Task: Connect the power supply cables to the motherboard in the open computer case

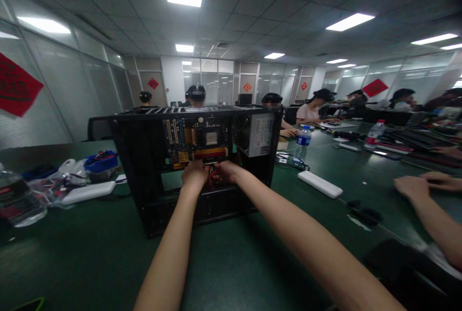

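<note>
An open black computer case (133, 176) stands on the green table (90, 253) ahead of me, its motherboard (195, 142) facing me and a grey power supply (258, 135) at its upper right. Both my arms reach into the case. My left hand (195, 175) and my right hand (225, 172) are side by side just below the motherboard, fingers curled around a bundle of red and dark cables (212, 176). What the fingertips pinch is hidden inside the case.
Left of the case lie a white box (88, 192), plastic bags with a blue item (101, 161) and a water bottle (18, 200). To the right are another bottle (302, 142), a white bar (320, 184) and a co-worker's arm (429, 210). Several people sit behind.
</note>
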Demonstrator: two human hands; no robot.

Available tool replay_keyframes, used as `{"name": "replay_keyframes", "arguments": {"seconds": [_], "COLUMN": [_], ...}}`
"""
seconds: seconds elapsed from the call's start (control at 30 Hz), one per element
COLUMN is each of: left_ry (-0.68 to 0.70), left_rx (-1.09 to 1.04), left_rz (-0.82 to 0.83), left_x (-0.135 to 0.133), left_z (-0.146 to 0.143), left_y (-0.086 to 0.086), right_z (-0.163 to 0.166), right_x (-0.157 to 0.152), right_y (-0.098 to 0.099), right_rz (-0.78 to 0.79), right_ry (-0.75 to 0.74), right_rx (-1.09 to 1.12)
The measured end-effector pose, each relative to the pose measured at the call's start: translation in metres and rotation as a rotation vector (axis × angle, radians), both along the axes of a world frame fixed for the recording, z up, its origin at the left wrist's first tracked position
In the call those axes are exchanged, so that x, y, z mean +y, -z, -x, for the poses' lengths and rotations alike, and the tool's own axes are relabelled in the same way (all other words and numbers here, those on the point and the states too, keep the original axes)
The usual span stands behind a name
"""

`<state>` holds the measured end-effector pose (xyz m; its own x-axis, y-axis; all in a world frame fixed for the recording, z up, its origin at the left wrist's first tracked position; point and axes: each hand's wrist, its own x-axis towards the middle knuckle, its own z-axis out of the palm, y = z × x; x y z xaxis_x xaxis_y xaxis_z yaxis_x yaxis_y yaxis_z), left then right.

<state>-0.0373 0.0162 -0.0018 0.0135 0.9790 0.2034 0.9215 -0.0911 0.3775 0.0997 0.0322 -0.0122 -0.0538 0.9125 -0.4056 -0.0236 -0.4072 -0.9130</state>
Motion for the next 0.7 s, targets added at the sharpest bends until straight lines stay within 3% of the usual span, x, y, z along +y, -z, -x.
{"name": "replay_keyframes", "arguments": {"seconds": [0.7], "left_ry": [0.000], "left_rx": [0.025], "left_rz": [-0.035], "left_x": [0.0006], "left_z": [-0.0016], "left_y": [-0.0017], "right_z": [0.0004], "right_x": [0.0016], "right_y": [-0.0017], "right_rz": [-0.017], "right_ry": [0.049], "right_rx": [-0.017]}}
